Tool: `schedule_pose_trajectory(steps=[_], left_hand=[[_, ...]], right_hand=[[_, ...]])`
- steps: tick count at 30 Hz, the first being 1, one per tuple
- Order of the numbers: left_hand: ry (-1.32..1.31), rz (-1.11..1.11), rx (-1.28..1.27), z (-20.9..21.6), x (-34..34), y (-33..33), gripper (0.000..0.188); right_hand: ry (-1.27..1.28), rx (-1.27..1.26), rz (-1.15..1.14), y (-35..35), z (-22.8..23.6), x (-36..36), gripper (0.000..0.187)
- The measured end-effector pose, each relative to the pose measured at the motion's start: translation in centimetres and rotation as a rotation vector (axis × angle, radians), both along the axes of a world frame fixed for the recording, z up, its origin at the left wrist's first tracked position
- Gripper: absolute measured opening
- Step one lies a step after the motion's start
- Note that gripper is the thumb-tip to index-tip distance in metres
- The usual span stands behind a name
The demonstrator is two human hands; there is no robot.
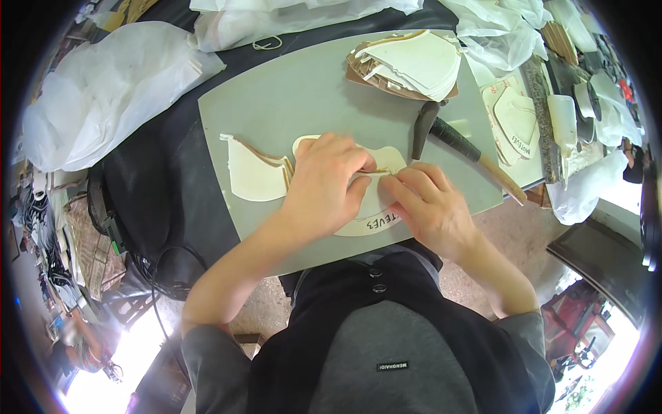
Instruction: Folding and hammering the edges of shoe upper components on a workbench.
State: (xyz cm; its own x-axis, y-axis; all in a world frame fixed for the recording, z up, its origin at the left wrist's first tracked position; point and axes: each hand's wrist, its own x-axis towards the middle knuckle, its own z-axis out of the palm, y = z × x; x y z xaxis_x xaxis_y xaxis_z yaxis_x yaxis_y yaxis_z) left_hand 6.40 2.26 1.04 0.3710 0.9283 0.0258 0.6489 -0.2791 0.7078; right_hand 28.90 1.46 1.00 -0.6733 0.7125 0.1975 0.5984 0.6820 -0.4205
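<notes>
A flat cream cut piece [387,158] with a curved outline and dark printed marks near its near edge lies on the grey-green board [289,90]. My left hand [324,181] is closed over its left part, with thumb and fingertips at a brownish raised edge across its middle. From the other side, my right hand [429,205] presses its bunched fingertips on the same edge. What lies between the fingertips is partly hidden. Just left of my left hand rests a stack of curved cream pieces [256,172] with brown edges.
A hammer [452,138] with a dark-wrapped handle lies right of my hands, its handle passing the board's edge. Behind it sits a pile of cream pieces [414,62]. More cut pieces [514,121], a white bottle [562,124] and plastic bags [117,90] surround the board.
</notes>
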Motion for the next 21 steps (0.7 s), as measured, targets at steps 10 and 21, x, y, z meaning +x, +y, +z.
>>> schedule_pose_trajectory(steps=[10, 21], left_hand=[[0.04, -0.236, 0.483, -2.7, -1.3, -0.4, 0.035], [0.151, -0.313, 0.619, -2.5, -1.2, -0.6, 0.018]], right_hand=[[-0.022, -0.08, -0.003, 0.6, 1.1, -0.2, 0.044], [-0.009, -0.122, -0.027, 0.6, 1.4, -0.3, 0.047]])
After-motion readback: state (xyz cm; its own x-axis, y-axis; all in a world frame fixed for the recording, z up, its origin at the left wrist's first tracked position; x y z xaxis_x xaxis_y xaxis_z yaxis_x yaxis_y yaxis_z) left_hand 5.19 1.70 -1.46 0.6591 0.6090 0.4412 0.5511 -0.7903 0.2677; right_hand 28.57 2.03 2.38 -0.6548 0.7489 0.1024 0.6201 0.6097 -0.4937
